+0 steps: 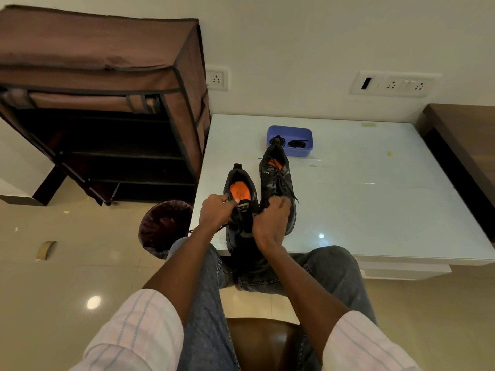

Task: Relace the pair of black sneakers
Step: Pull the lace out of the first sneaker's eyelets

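Two black sneakers with orange insoles stand on the white table (361, 199), heels pointing away from me. The near left sneaker (239, 192) overhangs the table's front edge. My left hand (215, 211) pinches its black lace at the left side of the tongue. My right hand (272, 222) grips the lace on the right side, fingers curled over the eyelets. The right sneaker (277, 178) stands just behind, with its lace threaded and its ends hanging loose. A blue tray (290, 131) farther back holds two bundles of black laces (297, 143).
A brown fabric shoe rack (101, 103) stands at the left of the table. A bin (163, 228) lined with a dark bag sits by the table's front left corner. A tape roll (45, 250) lies on the tiled floor. A dark wooden unit (463, 145) borders the table's right side.
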Tool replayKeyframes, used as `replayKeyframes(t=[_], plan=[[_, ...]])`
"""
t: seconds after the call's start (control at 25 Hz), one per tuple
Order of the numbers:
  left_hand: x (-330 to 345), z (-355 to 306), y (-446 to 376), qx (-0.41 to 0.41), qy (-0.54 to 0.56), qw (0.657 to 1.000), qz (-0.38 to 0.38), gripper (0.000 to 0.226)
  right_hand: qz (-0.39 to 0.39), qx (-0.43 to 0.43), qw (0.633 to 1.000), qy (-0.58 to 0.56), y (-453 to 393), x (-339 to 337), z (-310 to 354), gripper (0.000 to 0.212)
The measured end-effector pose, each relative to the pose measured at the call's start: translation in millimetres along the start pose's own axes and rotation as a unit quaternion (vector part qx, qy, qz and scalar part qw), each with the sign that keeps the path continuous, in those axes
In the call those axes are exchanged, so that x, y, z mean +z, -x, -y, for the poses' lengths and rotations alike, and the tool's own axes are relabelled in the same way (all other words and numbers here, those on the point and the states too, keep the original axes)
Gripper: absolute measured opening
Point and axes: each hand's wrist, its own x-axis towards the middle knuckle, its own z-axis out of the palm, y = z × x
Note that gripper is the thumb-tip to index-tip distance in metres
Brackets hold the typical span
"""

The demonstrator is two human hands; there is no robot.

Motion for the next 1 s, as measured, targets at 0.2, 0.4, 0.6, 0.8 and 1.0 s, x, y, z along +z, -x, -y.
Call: replayKeyframes(t=[0.2,0.4,0.6,0.8,1.0], plan=[[1,0,-1,0.024,-0.038,0.999,0.005,0.031,0.204,-0.249,0.92,0.224,-12,11,1,0.042],[4,4,-4,0.043,-0.058,0.997,0.005,0.029,0.157,-0.202,0.962,0.097,-17,6,-3,0.032],[7,7,-6,0.054,-0.062,0.997,0.004,0.029,-0.073,0.189,0.971,-0.126,-37,-19,-16,0.021],[11,8,-9,0.067,-0.081,0.994,-0.004,0.035,0.02,-0.203,0.969,0.135,-22,1,-8,0.04],[8,12,-11,0.071,-0.084,0.994,0.007,0.03,0.149,-0.29,0.92,0.216,-22,15,-6,0.034]])
